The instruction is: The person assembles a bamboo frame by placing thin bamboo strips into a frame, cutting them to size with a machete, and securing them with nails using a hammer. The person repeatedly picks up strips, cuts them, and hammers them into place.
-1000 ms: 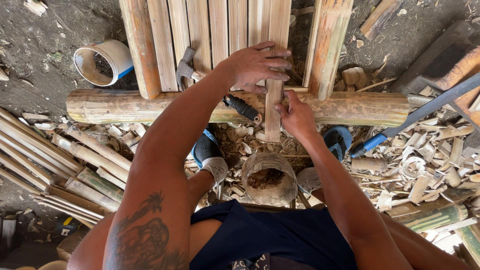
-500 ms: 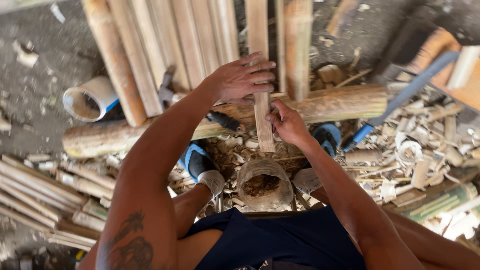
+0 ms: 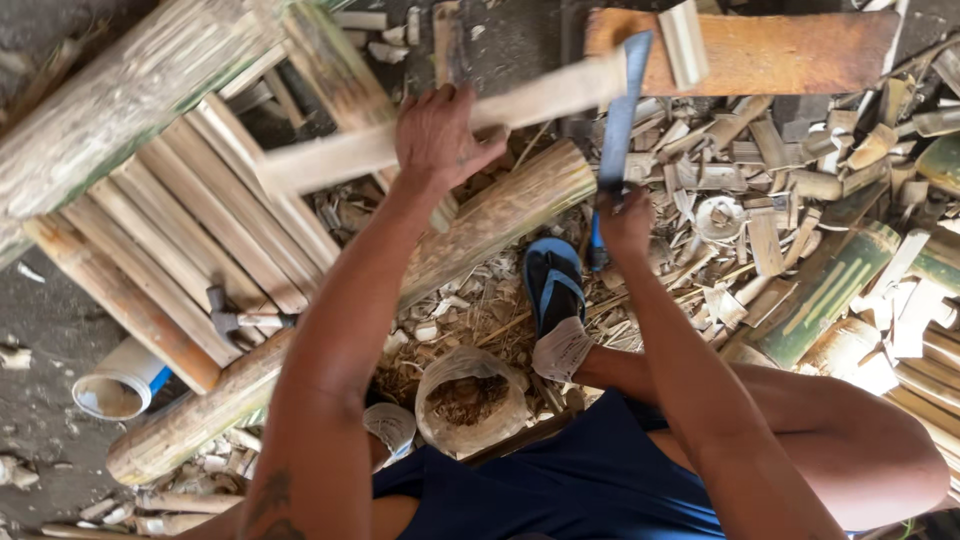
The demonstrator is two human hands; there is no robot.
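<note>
Nearest the camera, a clear plastic bag (image 3: 468, 405) of brown scraps sits on the ground between the knees, just behind a foot in a blue sandal (image 3: 553, 285). A thick bamboo pole (image 3: 400, 300) runs diagonally past it across the shavings-strewn ground (image 3: 60, 310), and a hammer (image 3: 240, 320) lies against it toward the left, with a white pipe offcut (image 3: 118, 382) beyond that on bare ground.

The left hand (image 3: 440, 135) has its grip closed around a flat bamboo slat (image 3: 450, 125), holding it raised across the middle of the view above the pole. The right hand (image 3: 625, 220) has its grip wrapped tight on the blue handle of a long chopping knife (image 3: 618, 120), blade standing up and meeting the slat near its right end (cannot tell if the edge has bitten in).

Judged from this: doing the cut well calls for a steady slat, fingers well clear of the blade line, edge angled along the grain, and short controlled strokes away from the foot.

Farther off, a panel of joined slats (image 3: 190, 230) lies at left and a brown plank (image 3: 760, 45) at the top.
</note>
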